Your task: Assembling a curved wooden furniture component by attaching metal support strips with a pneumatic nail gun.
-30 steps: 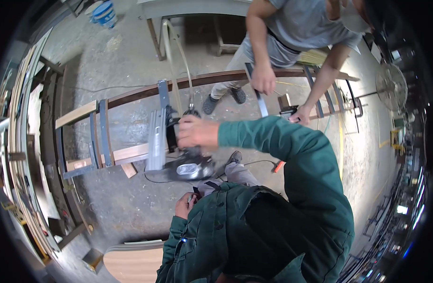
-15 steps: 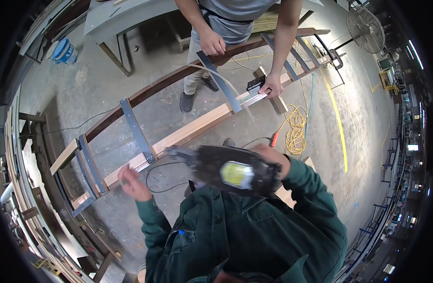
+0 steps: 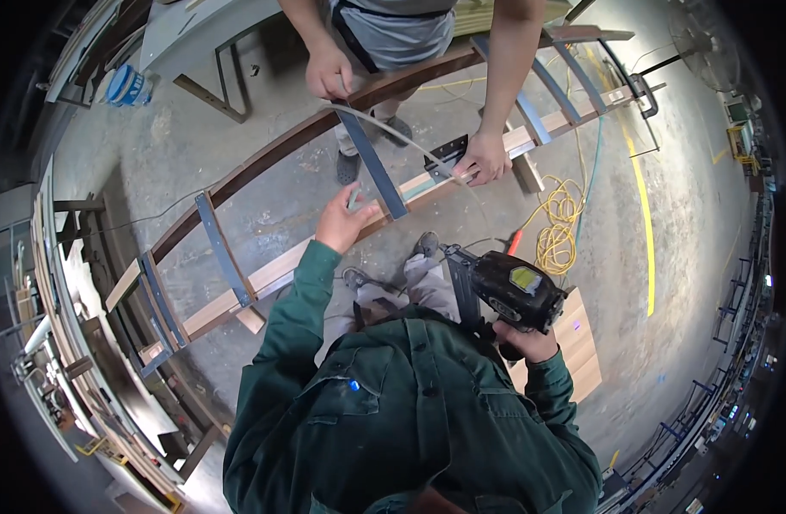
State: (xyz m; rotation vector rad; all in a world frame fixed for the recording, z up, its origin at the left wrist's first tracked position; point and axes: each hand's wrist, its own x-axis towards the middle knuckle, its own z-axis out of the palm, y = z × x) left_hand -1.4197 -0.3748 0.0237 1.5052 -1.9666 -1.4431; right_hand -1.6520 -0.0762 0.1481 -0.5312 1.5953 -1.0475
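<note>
My right hand grips the handle of a black nail gun with a yellow-green label, held low in front of my right side. My left hand is at the pale wooden rail of a curved, ladder-like wooden frame, pinching a small pale-green piece. Just right of it, a dark grey crosspiece joins that rail to the dark curved rail. Across the frame, a co-worker has one hand by the dark rail. The co-worker's other hand presses on the pale rail beside a black slotted metal piece.
A coiled yellow cord lies on the floor at right, near a wooden panel. A clamp grips the frame's far right end. Further off are a blue bucket, a grey workbench and a fan.
The nail gun has moved right and down, away from the frame. My left hand has gone right along the rail and now pinches the pale-green piece. The co-worker's hand near the dark rail shifted left.
</note>
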